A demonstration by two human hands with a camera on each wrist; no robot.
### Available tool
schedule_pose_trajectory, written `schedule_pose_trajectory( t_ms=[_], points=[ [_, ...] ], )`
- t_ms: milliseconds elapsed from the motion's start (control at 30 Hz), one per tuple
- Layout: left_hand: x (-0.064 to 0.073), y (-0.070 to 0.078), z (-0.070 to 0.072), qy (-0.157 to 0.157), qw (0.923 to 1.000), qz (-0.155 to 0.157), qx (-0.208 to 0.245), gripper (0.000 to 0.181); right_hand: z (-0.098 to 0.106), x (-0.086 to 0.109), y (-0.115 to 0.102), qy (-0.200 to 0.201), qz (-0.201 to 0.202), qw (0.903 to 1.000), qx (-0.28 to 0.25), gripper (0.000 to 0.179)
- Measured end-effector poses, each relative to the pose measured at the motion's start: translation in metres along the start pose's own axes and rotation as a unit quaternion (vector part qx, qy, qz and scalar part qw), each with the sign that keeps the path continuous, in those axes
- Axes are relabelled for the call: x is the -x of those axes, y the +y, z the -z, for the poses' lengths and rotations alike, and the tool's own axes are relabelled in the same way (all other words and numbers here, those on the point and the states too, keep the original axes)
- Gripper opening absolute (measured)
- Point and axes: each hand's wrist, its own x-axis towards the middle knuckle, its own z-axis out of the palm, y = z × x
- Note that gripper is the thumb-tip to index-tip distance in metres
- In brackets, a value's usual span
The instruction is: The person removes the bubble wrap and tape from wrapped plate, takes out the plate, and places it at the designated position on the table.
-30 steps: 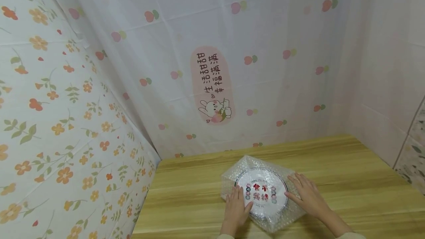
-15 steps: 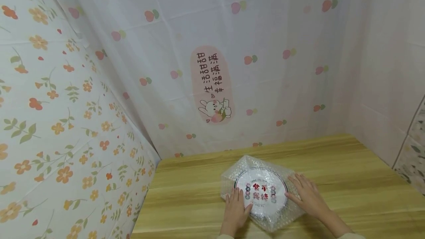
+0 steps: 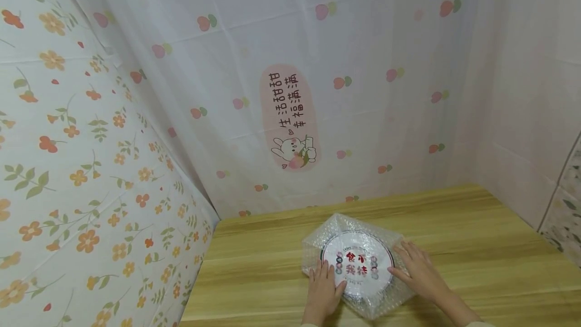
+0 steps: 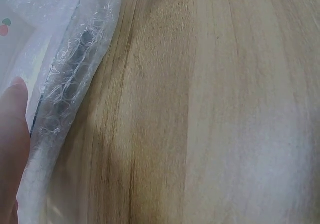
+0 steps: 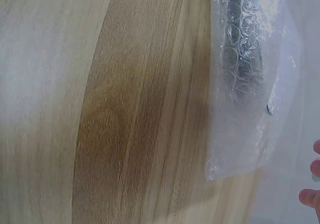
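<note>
Left hand (image 3: 322,286) lies over the near left side of a bubble-wrapped package, fingers extended and thumb apart; right hand (image 3: 422,271) rests along its right side, fingers likewise stretched out and thumb toward the disc's rim, neither pinching anything that shows. Inside the clear bubble wrap (image 3: 333,226) sits a round, white, plate-like disc (image 3: 358,265) with red characters face up, and the package lies flat on the wooden table (image 3: 254,261), near the person. I judge the step in hand to be steadying or smoothing the package, with the wrap still around the disc. Any lift or unwrapping would first call for fingertips worked under a loose edge of film; how the wrap is closed, I cannot tell, so finding its opening seems the first need.
</note>
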Motion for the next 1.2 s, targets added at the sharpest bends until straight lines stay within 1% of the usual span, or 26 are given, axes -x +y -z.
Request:
schedule_pose_trajectory(
  t_ms=[200, 400, 600, 733, 1000, 1200],
  points=[
    [0.0002, 0.0019, 0.0019, -0.004, 1.0000, 0.002, 0.000, 0.060, -0.0019, 0.0013, -0.0007, -0.017, -0.008, 0.9998, 0.009, 0.056],
    [-0.0003, 0.0018, 0.0005, -0.005, 1.0000, 0.001, -0.004, 0.060, -0.0035, 0.0013, -0.0039, -0.023, -0.013, 0.9996, 0.007, 0.054],
    [-0.0012, 0.0016, -0.0001, -0.009, 0.9999, 0.002, -0.012, 0.060, -0.0053, 0.0016, -0.0042, -0.017, 0.005, 0.9997, 0.017, 0.049],
    [-0.0011, 0.0020, 0.0009, -0.011, 0.9999, 0.001, -0.010, 0.061, -0.0063, 0.0012, -0.0052, -0.012, 0.016, 0.9996, 0.019, 0.043],
    [-0.0008, 0.0028, -0.0005, -0.006, 0.9999, 0.001, -0.009, 0.060, -0.0084, 0.0011, -0.0062, -0.030, 0.007, 0.9994, 0.012, 0.036],
    [-0.0010, 0.0022, -0.0021, -0.003, 1.0000, 0.005, -0.005, 0.060, -0.0099, 0.0025, -0.0058, -0.026, 0.022, 0.9994, 0.009, 0.034]
  ],
)
